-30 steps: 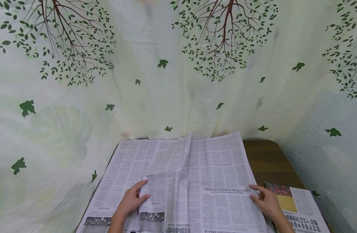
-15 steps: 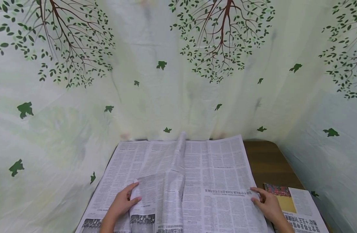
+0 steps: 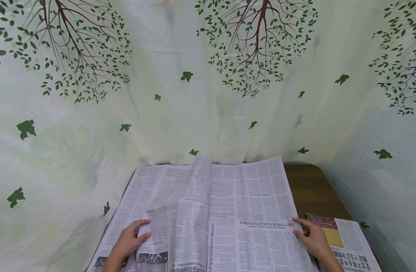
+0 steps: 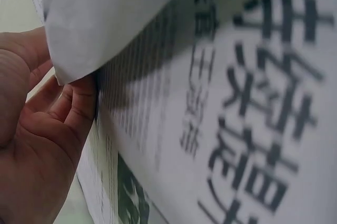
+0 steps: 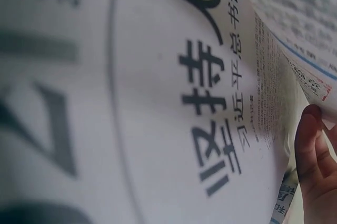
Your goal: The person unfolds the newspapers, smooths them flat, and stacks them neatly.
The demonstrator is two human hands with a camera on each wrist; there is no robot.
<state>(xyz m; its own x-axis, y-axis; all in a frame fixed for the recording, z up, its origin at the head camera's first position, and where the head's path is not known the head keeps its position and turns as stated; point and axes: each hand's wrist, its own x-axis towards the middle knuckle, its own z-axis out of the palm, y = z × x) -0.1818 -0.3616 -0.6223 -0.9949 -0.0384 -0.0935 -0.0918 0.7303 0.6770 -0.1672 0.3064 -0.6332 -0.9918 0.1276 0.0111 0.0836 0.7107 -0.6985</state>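
A large newspaper (image 3: 248, 204) lies spread over the table, its pages printed in columns of small text. My left hand (image 3: 127, 238) pinches the left edge of a turned page, which bulges up in a curved fold near the middle. In the left wrist view, the left hand (image 4: 50, 124) has a page edge between thumb and fingers, with large black characters beside it. My right hand (image 3: 312, 238) pinches the newspaper's right edge. The right wrist view has the right hand (image 5: 316, 150) at a page edge, fingers partly behind the sheet.
A folded newspaper (image 3: 354, 251) with a red and yellow picture lies beyond my right hand. Brown wooden tabletop (image 3: 313, 189) shows at the back right. A pale curtain (image 3: 208, 113) printed with trees and green leaves hangs behind and on both sides.
My left hand has moved left and slightly down with the page edge, and the raised fold has shifted left and widened. More of the page beneath shows; the right hand stays nearly in place.
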